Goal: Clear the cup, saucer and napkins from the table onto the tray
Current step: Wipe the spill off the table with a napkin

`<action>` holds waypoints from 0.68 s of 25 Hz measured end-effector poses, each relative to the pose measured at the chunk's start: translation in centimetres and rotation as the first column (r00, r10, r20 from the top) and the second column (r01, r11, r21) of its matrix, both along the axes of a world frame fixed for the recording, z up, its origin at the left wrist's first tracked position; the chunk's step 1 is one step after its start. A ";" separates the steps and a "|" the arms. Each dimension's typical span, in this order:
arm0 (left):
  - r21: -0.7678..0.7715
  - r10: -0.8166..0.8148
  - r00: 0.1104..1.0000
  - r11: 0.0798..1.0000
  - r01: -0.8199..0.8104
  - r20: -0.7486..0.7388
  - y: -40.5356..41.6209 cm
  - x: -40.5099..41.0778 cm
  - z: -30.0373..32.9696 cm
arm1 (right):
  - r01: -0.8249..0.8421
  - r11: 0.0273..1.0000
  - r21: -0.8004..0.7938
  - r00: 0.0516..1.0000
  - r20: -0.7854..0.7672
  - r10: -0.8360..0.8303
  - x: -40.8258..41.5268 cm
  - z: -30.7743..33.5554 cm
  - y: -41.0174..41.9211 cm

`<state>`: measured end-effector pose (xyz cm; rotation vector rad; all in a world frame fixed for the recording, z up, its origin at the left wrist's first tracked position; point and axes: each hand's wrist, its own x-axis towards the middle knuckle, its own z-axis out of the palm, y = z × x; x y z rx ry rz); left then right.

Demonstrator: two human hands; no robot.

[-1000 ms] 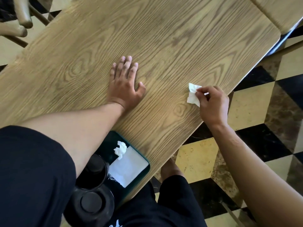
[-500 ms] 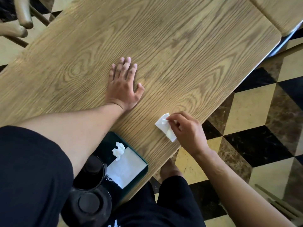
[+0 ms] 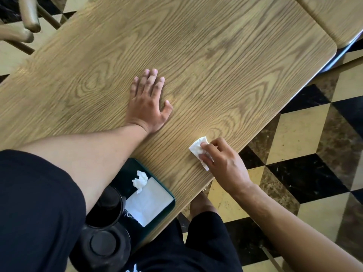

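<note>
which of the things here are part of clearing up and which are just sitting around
Job: folded napkin pinched in right hand; green tray holding crumpled napkin, flat napkin, dark cup.
Not job: chair, neighbouring table.

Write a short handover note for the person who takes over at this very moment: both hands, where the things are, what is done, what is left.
Left hand: open, flat on the table, holding nothing.
Right hand: shut on a folded white napkin pressed on the table near its front edge.
Tray: at the near edge, already carrying a crumpled napkin, a flat white napkin and two dark round pieces, apparently the cup and saucer.
Done: everything but the held napkin.
Left: put this napkin on the tray.
</note>
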<state>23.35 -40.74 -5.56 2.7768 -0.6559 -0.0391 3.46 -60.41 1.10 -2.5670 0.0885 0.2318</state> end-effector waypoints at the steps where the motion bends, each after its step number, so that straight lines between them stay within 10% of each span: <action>1: -0.004 0.001 1.000 1.000 -0.001 -0.001 0.0 -0.1 0.0 | -0.037 0.999 -0.014 0.999 -0.011 0.037 0.6 0.1 -0.6; 9: -0.030 0.004 1.000 1.000 -0.003 0.006 -0.1 -0.1 0.1 | 0.586 0.801 -0.121 0.810 0.077 -0.581 10.3 -1.2 -9.7; 13: -0.019 -0.001 1.000 1.000 0.001 0.002 0.1 -0.2 0.2 | 0.136 0.990 -0.048 0.989 -0.050 -0.139 2.2 -1.2 3.0; 17: -0.009 0.004 1.000 1.000 -0.003 0.017 0.1 -0.2 0.2 | -0.309 0.950 0.045 0.948 -0.063 0.312 -1.8 -0.7 5.4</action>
